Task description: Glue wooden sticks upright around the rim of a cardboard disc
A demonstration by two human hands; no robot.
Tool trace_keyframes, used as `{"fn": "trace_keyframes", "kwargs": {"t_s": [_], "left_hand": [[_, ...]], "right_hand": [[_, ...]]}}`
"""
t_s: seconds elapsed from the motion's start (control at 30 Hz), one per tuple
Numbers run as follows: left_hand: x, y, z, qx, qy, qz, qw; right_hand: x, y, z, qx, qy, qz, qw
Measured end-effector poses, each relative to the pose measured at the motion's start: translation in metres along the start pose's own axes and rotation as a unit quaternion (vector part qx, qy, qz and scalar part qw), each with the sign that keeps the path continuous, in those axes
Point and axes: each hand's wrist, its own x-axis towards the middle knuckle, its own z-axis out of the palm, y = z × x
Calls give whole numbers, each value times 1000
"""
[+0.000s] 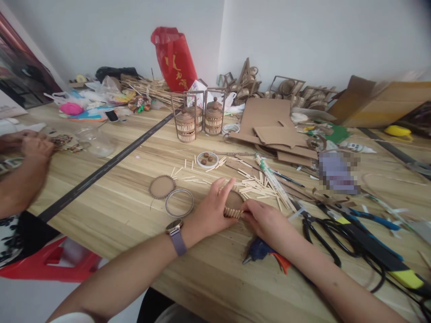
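Between my hands is a small round basket piece [234, 211], its rim lined with short wooden sticks. My left hand [215, 208] holds it from the left, thumb at the front and fingers over the far side. The fingers of my right hand [264, 220] pinch at its right edge; what they hold there is too small to name. Loose short sticks [257, 185] lie just behind. To the left rest a brown disc with a dark rim [162, 186] and a pale ring [179, 203]. A blue glue gun [257, 250] lies partly under my right forearm.
Pliers [316, 229] and a black-yellow tool [384, 255] lie at the right. Finished lidded baskets [185, 125] stand behind, beside cardboard [266, 116]. A dish with brown beads [207, 160] sits mid-table. Another person's hands [37, 143] are at the far left.
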Motion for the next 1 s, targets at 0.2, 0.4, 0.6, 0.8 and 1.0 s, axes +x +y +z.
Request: {"fn": "trace_keyframes", "kwargs": {"t_s": [0.2, 0.4, 0.6, 0.8, 1.0], "left_hand": [[0, 1, -1, 2, -3, 1, 1000], [0, 0, 0, 0, -3, 8, 1000], [-1, -2, 1, 0, -6, 13, 1000], [-1, -1, 1, -26, -17, 5, 1000], [2, 2, 1, -14, -19, -16, 1000]], "right_hand": [[-1, 0, 1, -24, 3, 7, 1000], [0, -1, 1, -33, 0, 11, 999], [0, -1, 1, -32, -2, 13, 999], [0, -1, 0, -28, 0, 13, 1000], [-1, -3, -3, -19, -5, 11, 1000]]}}
